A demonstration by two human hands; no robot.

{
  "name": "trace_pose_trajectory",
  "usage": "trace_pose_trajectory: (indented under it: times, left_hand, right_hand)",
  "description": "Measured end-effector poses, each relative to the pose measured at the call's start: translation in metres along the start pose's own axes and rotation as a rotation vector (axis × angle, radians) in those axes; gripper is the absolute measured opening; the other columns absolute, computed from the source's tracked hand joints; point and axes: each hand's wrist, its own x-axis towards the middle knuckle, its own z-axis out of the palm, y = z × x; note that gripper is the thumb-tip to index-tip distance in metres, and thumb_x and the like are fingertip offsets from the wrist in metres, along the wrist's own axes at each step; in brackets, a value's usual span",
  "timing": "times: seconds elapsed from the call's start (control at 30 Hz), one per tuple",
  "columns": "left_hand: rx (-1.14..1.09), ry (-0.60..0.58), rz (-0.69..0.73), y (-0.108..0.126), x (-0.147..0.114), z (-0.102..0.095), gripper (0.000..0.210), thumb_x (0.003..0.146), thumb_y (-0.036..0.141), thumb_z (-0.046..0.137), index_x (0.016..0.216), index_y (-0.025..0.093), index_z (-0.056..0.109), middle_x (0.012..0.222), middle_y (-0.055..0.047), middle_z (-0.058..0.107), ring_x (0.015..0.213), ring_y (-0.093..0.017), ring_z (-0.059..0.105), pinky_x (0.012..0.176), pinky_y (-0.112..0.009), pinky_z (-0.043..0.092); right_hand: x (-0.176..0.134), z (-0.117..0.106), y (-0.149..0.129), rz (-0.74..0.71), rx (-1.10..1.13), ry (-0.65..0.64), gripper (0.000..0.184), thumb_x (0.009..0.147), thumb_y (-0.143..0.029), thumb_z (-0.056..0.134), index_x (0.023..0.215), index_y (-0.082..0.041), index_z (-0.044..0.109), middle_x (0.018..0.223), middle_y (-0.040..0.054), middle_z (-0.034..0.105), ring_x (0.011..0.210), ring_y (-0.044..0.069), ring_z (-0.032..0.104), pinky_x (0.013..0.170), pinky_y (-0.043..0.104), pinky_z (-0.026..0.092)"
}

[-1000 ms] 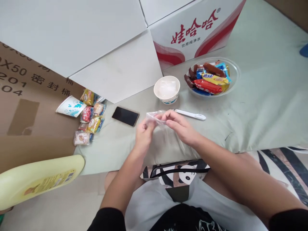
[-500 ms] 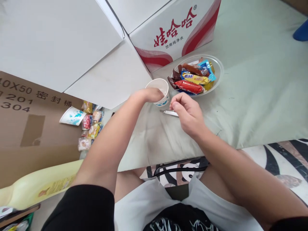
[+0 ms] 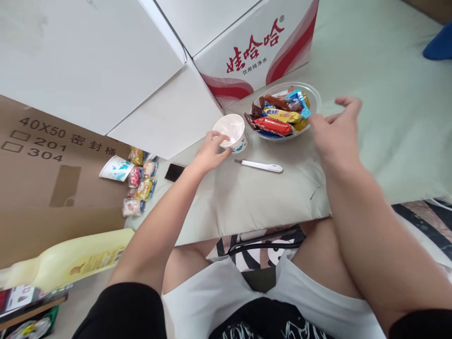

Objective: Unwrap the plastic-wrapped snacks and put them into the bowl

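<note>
A white paper cup [image 3: 241, 141] with a blue-green pattern stands upright on the pale green cloth. My left hand [image 3: 211, 153] is at the cup's near left side, fingers spread, the tips by its rim; I cannot tell how firmly they touch. To the right of the cup sits a clear plastic bowl [image 3: 317, 101] heaped with wrapped snacks, among them a red-wrapped one [image 3: 272, 126] and a yellow-wrapped one [image 3: 281, 114]. Just beyond the bowl's right edge my right hand [image 3: 337, 134] hovers, slightly blurred, fingers apart and holding nothing visible. A white utility knife [image 3: 262, 165] lies in front of the cup.
White cartons, one with red print [image 3: 254, 56], stand behind the cup and bowl. A dark phone [image 3: 174, 172] lies partly under my left forearm. Farther left are a tipped paper cup [image 3: 116, 168], several small packets [image 3: 144, 188], a brown carton [image 3: 31, 169] and a pale yellow bottle [image 3: 81, 256].
My left hand has come out of the cup to its near left side. My right hand has moved from above the utility knife to the bowl's right side, uncovering the knife.
</note>
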Motion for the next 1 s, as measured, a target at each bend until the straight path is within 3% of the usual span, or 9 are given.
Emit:
trace_pose_trajectory:
  times: [0.07,0.2,0.3,0.43,0.77,0.87,1.0]
  left_hand:
    - [-0.037,-0.049,-0.022,0.001,0.007,0.004,0.038,0.09,0.035,0.063,0.125,0.024,0.066,0.135,-0.009,0.053,0.116,-0.024,0.061,0.109,-0.041,0.048]
    - [-0.03,-0.061,0.004,0.008,0.025,0.008,0.034,0.089,0.032,0.064,0.121,0.022,0.069,0.137,-0.01,0.052,0.126,-0.025,0.058,0.114,-0.041,0.045]
    - [-0.025,-0.056,0.013,0.013,0.035,0.01,0.032,0.088,0.031,0.064,0.118,0.022,0.07,0.136,-0.01,0.052,0.127,-0.026,0.058,0.116,-0.042,0.044]
    - [-0.034,-0.031,-0.002,0.018,0.044,0.016,0.029,0.087,0.03,0.065,0.115,0.022,0.069,0.136,-0.01,0.051,0.128,-0.028,0.058,0.117,-0.044,0.044]
    - [-0.069,-0.003,0.059,0.036,0.073,0.018,0.03,0.087,0.028,0.066,0.115,0.02,0.066,0.137,-0.013,0.05,0.139,-0.028,0.049,0.121,-0.045,0.039]
    - [-0.053,-0.005,0.11,0.061,0.103,0.025,0.031,0.088,0.028,0.066,0.117,0.018,0.067,0.137,-0.014,0.052,0.139,-0.028,0.049,0.122,-0.044,0.037]
    - [-0.075,0.005,0.222,0.111,0.167,0.044,0.033,0.091,0.029,0.065,0.123,0.019,0.065,0.147,-0.016,0.049,0.139,-0.027,0.05,0.122,-0.043,0.038]
  right_hand:
    - [0.002,0.007,0.004,0.14,-0.07,-0.163,0.05,0.08,-0.024,0.071,0.125,-0.026,0.05,0.072,-0.0036,0.057,0.062,0.018,0.059,0.067,0.037,0.05]
    - [-0.001,0.018,0.001,0.295,0.002,-0.361,0.034,0.088,-0.029,0.056,0.121,-0.027,0.052,0.06,-0.0022,0.063,0.043,0.019,0.057,0.045,0.03,0.04]
    - [-0.002,0.02,-0.005,0.355,0.075,-0.394,0.028,0.089,-0.026,0.05,0.116,-0.027,0.05,0.06,-0.0005,0.066,0.044,0.019,0.061,0.038,0.025,0.033]
    - [-0.001,0.018,-0.009,0.344,0.094,-0.399,0.031,0.087,-0.023,0.053,0.118,-0.025,0.05,0.06,-0.0015,0.066,0.051,0.02,0.066,0.039,0.023,0.038]
    - [0.004,0.008,-0.014,0.415,0.236,-0.231,0.034,0.089,-0.015,0.051,0.118,-0.031,0.047,0.061,-0.0045,0.065,0.055,0.017,0.07,0.044,0.021,0.045]
    - [0.009,-0.006,-0.012,0.434,0.287,-0.158,0.036,0.088,-0.013,0.049,0.12,-0.03,0.046,0.061,-0.0056,0.064,0.053,0.015,0.068,0.041,0.019,0.043]
    - [0.021,-0.028,-0.004,0.374,0.368,0.019,0.041,0.084,-0.015,0.049,0.123,-0.024,0.043,0.063,-0.0052,0.065,0.049,0.014,0.063,0.035,0.017,0.036]
